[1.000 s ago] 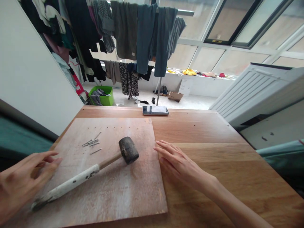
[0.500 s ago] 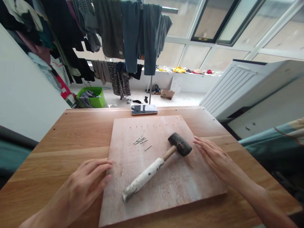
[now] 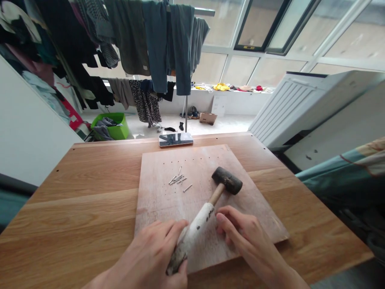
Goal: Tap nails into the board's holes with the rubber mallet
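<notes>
Our left hand (image 3: 150, 257) grips the white mallet handle (image 3: 197, 228) at lower centre; our right hand (image 3: 243, 237), loosely curled and empty, sits just beside it.

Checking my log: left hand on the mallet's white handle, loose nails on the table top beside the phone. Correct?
Wrong on the nails: the head view puts the loose nails on the wooden board instead. The left hand on the mallet's white handle stands.
</notes>
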{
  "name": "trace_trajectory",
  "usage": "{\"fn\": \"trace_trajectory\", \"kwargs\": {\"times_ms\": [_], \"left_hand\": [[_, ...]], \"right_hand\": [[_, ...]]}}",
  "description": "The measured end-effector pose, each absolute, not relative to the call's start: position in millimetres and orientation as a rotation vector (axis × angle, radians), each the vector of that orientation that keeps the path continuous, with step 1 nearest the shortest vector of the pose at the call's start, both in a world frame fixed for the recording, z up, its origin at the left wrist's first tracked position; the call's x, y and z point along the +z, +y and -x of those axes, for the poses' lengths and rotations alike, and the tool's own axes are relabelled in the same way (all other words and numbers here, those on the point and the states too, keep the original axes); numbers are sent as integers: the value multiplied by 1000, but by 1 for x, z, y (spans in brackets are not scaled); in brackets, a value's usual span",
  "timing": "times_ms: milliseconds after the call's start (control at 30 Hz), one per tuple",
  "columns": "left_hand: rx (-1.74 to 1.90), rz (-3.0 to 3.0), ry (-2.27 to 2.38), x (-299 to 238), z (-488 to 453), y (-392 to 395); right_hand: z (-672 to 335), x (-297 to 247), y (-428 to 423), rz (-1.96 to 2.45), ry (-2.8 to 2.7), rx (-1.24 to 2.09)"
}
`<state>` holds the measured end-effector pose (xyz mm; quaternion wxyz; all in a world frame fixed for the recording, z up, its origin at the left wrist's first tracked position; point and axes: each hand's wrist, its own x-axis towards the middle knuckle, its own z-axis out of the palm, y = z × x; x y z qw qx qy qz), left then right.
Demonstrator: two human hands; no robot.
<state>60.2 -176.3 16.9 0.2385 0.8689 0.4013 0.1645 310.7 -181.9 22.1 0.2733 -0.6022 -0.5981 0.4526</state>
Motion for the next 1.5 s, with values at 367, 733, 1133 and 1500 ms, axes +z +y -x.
{"fn": "trace_trajectory", "kwargs": {"times_ms": [367,733,1133,1500], "left_hand": [[507,-2597,1031,48,-67,-133],[440,-2564,1339,22,-79,-45],[523,-2853,942,18,-92,-69],[46,-3200,1010,31,-77,-97]], "right_hand": [[-299,26,-189,1188,-389,1623],[-334,33,-142,1545,-1083,1338],[-348,27,-82,1832,-1701,715],[-352,18,-84,1784,-1748,664]]}}
